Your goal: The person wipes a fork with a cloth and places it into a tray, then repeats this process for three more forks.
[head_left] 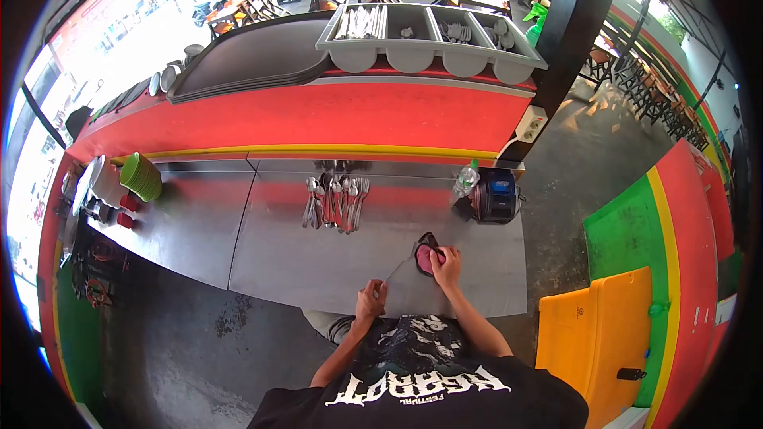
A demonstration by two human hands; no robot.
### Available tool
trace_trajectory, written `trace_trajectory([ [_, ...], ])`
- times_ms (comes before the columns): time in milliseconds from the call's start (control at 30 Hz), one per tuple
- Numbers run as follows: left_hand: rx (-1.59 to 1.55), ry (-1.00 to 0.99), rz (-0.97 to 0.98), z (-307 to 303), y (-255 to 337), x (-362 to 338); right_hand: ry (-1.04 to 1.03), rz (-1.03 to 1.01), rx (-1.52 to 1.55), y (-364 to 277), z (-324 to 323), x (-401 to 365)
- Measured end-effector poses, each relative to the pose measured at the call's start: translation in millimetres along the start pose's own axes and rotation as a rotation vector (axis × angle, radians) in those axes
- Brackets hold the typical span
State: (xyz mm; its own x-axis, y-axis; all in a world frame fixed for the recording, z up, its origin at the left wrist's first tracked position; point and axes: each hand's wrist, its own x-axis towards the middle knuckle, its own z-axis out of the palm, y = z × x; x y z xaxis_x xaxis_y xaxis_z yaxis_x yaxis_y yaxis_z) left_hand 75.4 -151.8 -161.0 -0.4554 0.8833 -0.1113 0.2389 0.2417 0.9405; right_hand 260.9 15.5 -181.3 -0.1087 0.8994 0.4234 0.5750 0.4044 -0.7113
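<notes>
My left hand (371,299) is closed around the end of a thin metal utensil (396,268), close to the counter's front edge. The utensil slants up to the right, toward a pink cloth with a black border (427,259). Whether its far end is a spoon or a fork I cannot make out. My right hand (447,266) grips the cloth from the right, fingers bent over it. Beyond my hands, a bunch of spoons and forks (338,200) lies side by side on the steel counter (290,258).
A clear bottle (466,181) and a black device (497,195) stand at the counter's right. Green bowls (141,176) are stacked at the left. On the red ledge above sit a grey cutlery bin (413,56) and brown trays (254,52). An orange cooler box (592,334) is at right.
</notes>
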Motion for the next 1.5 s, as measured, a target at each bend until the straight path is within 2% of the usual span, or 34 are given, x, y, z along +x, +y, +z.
trace_trajectory([
  [67,-0.008,-0.002,0.001,-1,1,0,0.003,0.007,-0.001,-1,0,1],
  [167,0.083,0.105,0.250,5,-19,5,-0.015,0.035,-0.012,0,0,0],
  [267,0.024,0.048,0.073,2,0,-1,0.022,0.028,-0.031,-2,0,1],
  [367,0.030,0.043,-0.007,2,5,-1,-0.011,0.221,0.150,-4,3,-1],
  [467,0.067,0.023,0.132,2,-8,3,-0.076,0.069,0.266,-31,7,-6],
  [567,0.197,0.017,0.271,2,-26,5,-0.305,-0.098,0.438,-72,11,-13],
  [700,0.133,-0.080,0.220,2,-49,8,-0.726,-0.337,0.278,-88,20,-27],
  [800,0.180,-0.036,0.226,3,-49,9,-0.605,-0.427,0.174,-72,30,-31],
  [933,0.250,0.049,0.208,4,-38,9,-0.426,-0.436,0.071,-63,24,-19],
  [1067,0.172,0.044,0.050,-1,0,1,-0.299,-0.324,-0.093,-37,29,1],
  [1233,0.208,0.088,0.112,0,-1,2,-0.056,-0.109,-0.186,-15,33,23],
  [1367,0.120,0.022,0.026,0,-6,3,0.184,0.177,-0.033,-10,38,34],
  [1500,0.158,0.043,0.040,3,-2,1,0.191,0.089,0.208,-45,24,34],
])
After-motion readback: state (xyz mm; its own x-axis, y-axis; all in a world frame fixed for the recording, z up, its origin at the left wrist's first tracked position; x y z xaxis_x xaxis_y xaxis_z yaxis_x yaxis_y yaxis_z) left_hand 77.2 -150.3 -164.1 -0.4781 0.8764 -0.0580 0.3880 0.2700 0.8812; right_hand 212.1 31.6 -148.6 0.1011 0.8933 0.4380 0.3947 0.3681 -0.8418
